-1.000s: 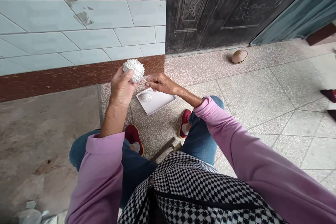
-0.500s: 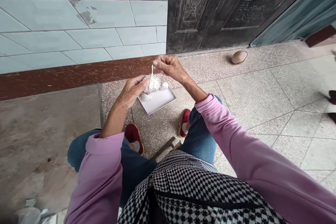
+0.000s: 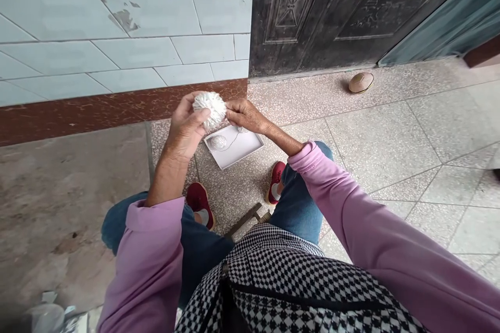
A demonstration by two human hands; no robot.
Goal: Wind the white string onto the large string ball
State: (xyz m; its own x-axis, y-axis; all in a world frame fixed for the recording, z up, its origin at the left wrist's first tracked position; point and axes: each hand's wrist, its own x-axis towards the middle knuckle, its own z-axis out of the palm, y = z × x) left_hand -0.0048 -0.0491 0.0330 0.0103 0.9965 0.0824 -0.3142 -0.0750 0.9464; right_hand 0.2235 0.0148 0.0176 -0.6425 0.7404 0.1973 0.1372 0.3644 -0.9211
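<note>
My left hand (image 3: 185, 127) is closed around a round white yarn pom-pom (image 3: 210, 109), its thumb lying across the front. Against the pom-pom's right edge, my right hand (image 3: 247, 115) pinches with thumb and forefinger at the white yarn there; the exact strand is hidden by the fingers. Below both hands a shallow white box lid (image 3: 240, 151) rests on the floor. Inside it sits a ball of white yarn (image 3: 217, 142), and a thin strand trails across the lid. A second small white ball (image 3: 241, 129) is partly covered by my right hand.
A tiled wall (image 3: 128, 57) with a brown base strip and a dark carved door (image 3: 297, 21) stand ahead. Near the door lies a rounded pinkish object (image 3: 361, 82). My red shoes (image 3: 200, 203) flank the lid. A clear plastic container (image 3: 47, 317) is at lower left.
My left hand has lifted and turned the pom-pom, so its round face now shows. My right hand has come down from the raised strand to the pom-pom's right edge.
</note>
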